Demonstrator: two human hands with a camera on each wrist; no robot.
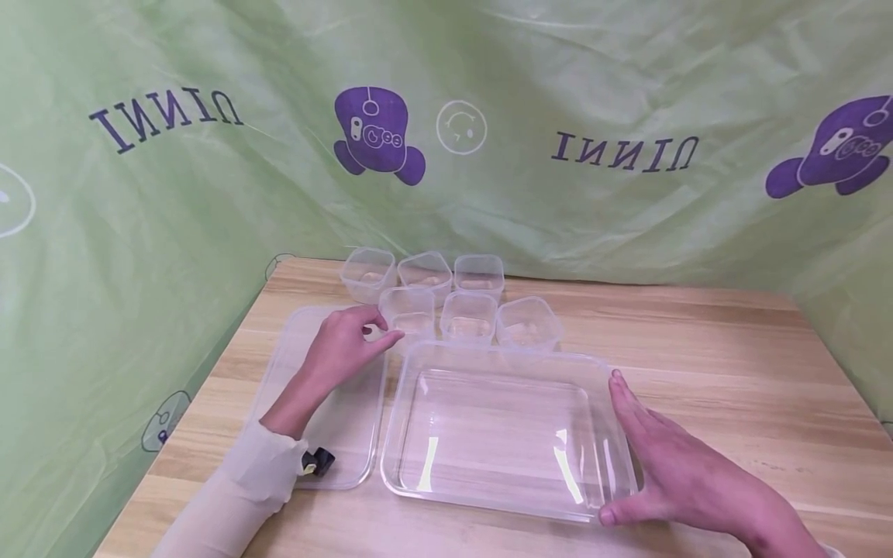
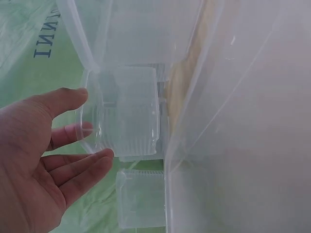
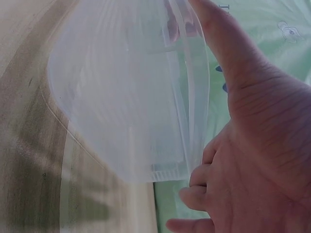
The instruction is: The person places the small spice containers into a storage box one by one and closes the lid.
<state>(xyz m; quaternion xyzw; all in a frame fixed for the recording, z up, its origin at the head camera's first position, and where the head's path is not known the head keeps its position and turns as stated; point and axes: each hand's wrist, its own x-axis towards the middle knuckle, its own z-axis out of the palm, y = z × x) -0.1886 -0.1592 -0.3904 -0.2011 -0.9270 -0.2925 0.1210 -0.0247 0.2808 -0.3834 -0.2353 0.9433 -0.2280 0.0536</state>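
My left hand (image 1: 346,341) hovers over a flat clear lid (image 1: 342,442), thumb and fingers spread at the left edge of a small clear container (image 1: 412,322). In the left wrist view, the fingertips are around the rim of that small container (image 2: 126,111); a firm grip does not show. A large clear rectangular container (image 1: 498,504) lies to the right of the lid, open side up. My right hand (image 1: 680,469) rests along its right side, fingers stretched toward the far corner and thumb at the near corner. Its wall (image 3: 121,97) fills much of the right wrist view.
Several more small clear containers, such as the back-left one (image 1: 366,291) and the front-right one (image 1: 530,325), stand in two rows behind the large one. A wooden table (image 1: 732,349) bears everything. Green printed cloth (image 1: 523,217) hangs around it.
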